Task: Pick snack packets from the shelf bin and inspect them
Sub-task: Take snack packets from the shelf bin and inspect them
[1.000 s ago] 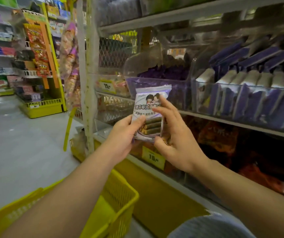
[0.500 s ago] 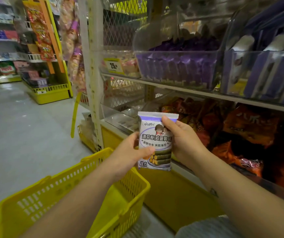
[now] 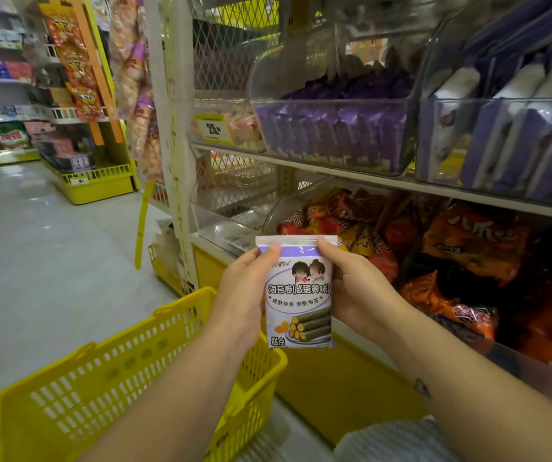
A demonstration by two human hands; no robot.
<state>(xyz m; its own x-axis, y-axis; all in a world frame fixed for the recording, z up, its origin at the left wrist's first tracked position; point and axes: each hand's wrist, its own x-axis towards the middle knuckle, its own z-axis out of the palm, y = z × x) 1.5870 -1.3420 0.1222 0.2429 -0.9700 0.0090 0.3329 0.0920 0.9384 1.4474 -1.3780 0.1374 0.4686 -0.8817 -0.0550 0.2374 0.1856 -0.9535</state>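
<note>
Inspecting snack packet (image 3: 298, 291) | left hand (image 3: 244, 295) and right hand (image 3: 354, 288) pinch its side edges | keep print upright, steady, above basket (image 3: 128, 371)

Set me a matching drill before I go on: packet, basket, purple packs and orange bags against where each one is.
Things:
1. packet
2. basket
3. purple packs
4. orange bags

Places:
A. below the shelf
B. gripped by the left hand and the right hand
C. on the shelf, in a clear bin
D. lower left, under the left arm

Pairs: 1-B, 2-D, 3-C, 4-A
</note>
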